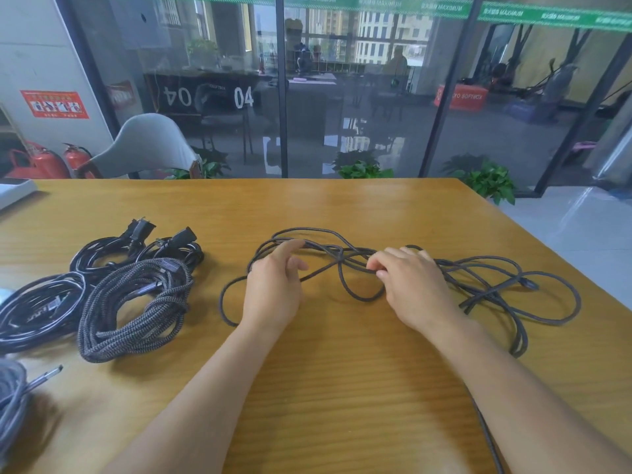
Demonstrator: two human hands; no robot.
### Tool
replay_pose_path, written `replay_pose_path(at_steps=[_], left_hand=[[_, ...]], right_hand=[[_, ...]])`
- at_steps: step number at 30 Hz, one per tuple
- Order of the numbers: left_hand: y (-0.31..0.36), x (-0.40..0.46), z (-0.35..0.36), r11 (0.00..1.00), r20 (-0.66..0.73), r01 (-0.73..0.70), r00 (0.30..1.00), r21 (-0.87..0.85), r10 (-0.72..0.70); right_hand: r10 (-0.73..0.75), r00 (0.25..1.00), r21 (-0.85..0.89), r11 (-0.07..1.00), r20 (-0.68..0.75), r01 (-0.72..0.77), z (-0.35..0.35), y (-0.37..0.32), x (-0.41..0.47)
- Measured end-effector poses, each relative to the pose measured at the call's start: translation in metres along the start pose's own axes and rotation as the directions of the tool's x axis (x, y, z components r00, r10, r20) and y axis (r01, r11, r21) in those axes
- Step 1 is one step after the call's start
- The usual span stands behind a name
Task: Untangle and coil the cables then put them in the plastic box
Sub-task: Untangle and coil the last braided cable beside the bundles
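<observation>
Two bare hands work on one loose braided cable (478, 289) spread over the right half of the worktop (342, 388). The left hand (273, 289) lies palm down on the cable's left loops, fingers loosely spread and half curled, the index finger resting on a strand; it clamps nothing that can be seen. The right hand (410, 285) is curled narrow, its fingertips pinching a strand where several runs cross near the middle of the worktop. The step in hand appears to be untangling: the crossing between the two hands must be opened before any coiling. The next move probably calls for lifting the pinched strand clear and feeding it back through the small loop just below the fingers. The cable is dark, thin and woven, thrown in wide overlapping loops, with one connector lying toward the right edge and one run dropping off the near edge. Toward the left edge lie coiled bundles (133, 302), already wound. The plastic box cannot be identified with certainty.
</observation>
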State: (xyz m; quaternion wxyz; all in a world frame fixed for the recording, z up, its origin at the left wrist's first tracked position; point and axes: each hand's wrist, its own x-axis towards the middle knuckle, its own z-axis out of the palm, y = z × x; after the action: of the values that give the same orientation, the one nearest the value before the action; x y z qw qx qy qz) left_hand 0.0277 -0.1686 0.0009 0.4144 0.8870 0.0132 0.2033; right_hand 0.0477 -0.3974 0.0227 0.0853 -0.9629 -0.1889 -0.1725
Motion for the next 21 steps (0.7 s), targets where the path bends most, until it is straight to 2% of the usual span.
replay_pose_path(at_steps=[4, 8, 9, 13, 15, 18, 21], left_hand=[[0.005, -0.004, 0.005, 0.990, 0.087, -0.136, 0.987, 0.033, 0.133], [0.007, -0.004, 0.009, 0.976, 0.066, -0.210, 0.976, 0.060, 0.206], [0.007, -0.004, 0.008, 0.975, 0.048, -0.214, 0.976, 0.061, 0.211], [0.011, -0.008, 0.005, 0.976, 0.018, -0.212, 0.977, 0.040, 0.211], [0.011, -0.009, 0.004, 0.979, 0.033, -0.201, 0.979, 0.037, 0.200], [0.011, -0.009, -0.002, 0.975, -0.009, -0.215, 0.976, 0.062, 0.216], [0.013, -0.008, -0.014, 0.957, -0.101, -0.219, 0.965, 0.190, 0.241]], right_hand=[[-0.087, 0.992, 0.285, 0.952, -0.092, 0.110, 0.010, -0.011, 0.000], [-0.036, 0.989, 0.455, 0.885, -0.141, 0.097, 0.014, -0.014, 0.000], [-0.036, 0.990, 0.455, 0.886, -0.134, 0.094, 0.014, -0.014, 0.000], [-0.202, 0.979, 0.278, 0.939, -0.032, 0.203, 0.015, -0.022, 0.001], [-0.187, 0.982, 0.288, 0.942, 0.021, 0.173, 0.016, -0.021, 0.001], [-0.183, 0.983, 0.232, 0.955, -0.022, 0.183, 0.011, -0.017, 0.004], [-0.172, 0.980, 0.159, 0.969, -0.102, 0.187, 0.010, -0.009, 0.008]])
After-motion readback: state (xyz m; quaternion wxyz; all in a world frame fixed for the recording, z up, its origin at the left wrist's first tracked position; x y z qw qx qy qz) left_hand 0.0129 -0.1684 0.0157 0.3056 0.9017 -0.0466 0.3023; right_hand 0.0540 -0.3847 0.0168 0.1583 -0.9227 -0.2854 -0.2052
